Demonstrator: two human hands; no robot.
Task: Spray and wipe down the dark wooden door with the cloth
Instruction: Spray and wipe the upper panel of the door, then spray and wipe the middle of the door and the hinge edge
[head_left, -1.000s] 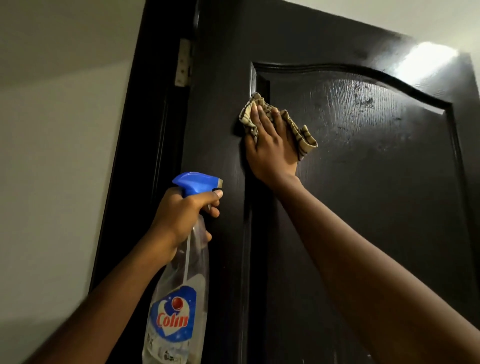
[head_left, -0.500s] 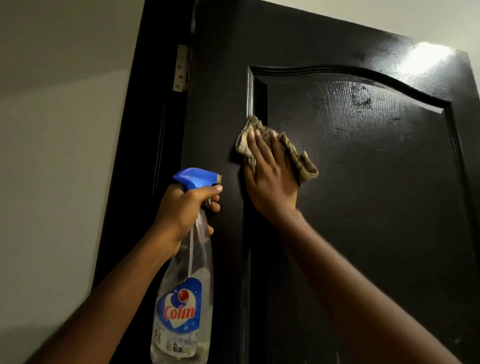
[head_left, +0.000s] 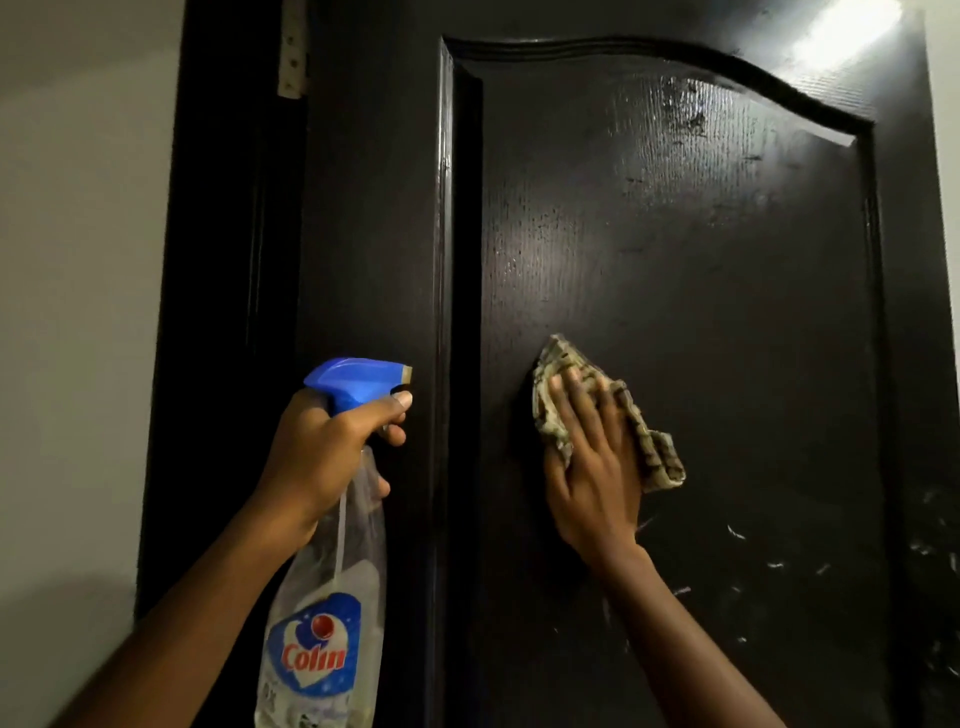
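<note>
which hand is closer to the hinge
Left. The left hand, gripping the spray bottle, is almost straight below the hinge; the right hand presses the cloth farther right on the door panel.

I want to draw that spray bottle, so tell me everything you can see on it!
The bottle is clear plastic with a thin tube running down inside. Its blue spray head points right, toward the door. Low on the front sits a blue label with a red ball and the red word Colin. It is nearly upright. The left hand grips its neck, forefinger stretched under the nozzle.
</note>
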